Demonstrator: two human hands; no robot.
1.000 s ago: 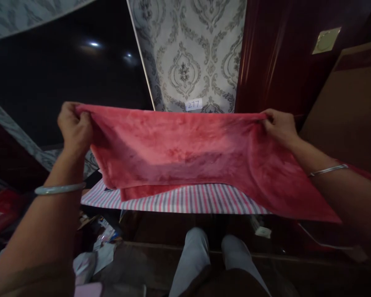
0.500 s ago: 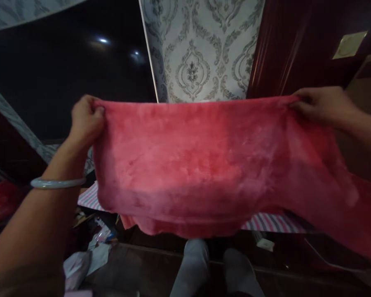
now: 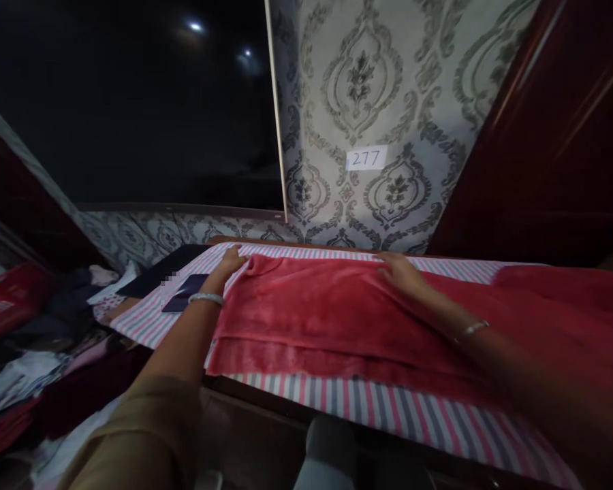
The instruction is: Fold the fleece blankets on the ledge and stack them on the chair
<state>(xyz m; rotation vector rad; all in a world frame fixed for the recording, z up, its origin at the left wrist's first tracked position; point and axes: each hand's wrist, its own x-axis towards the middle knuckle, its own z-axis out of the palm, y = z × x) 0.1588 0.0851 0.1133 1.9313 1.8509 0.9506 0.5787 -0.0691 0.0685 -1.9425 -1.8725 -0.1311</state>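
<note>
A red plush cloth (image 3: 317, 306) lies spread over a striped cover, its near edge folded in a layered band and its right part reaching out of view. At the cloth's far left corner is my left hand (image 3: 231, 260), thumb and forefinger apart, touching or just beside the fabric. My right hand (image 3: 402, 273) rests on the far edge of the cloth with its fingers spread. Both wrists wear a bangle. The striped cover (image 3: 378, 405) in pink, grey and white shows along the front and back of the red cloth.
A dark flat object, perhaps a phone (image 3: 182, 294), lies left of my left forearm. A big black screen (image 3: 148, 109) hangs on the wall, beside a paper label (image 3: 366, 158) reading 277. Heaped clothes (image 3: 25, 381) fill the lower left. A dark red panel (image 3: 541, 156) stands right.
The red cloth was held up stretched between both hands; now it lies on the striped cover. Both hands have lowered and their fingers have opened. The view has shifted.
</note>
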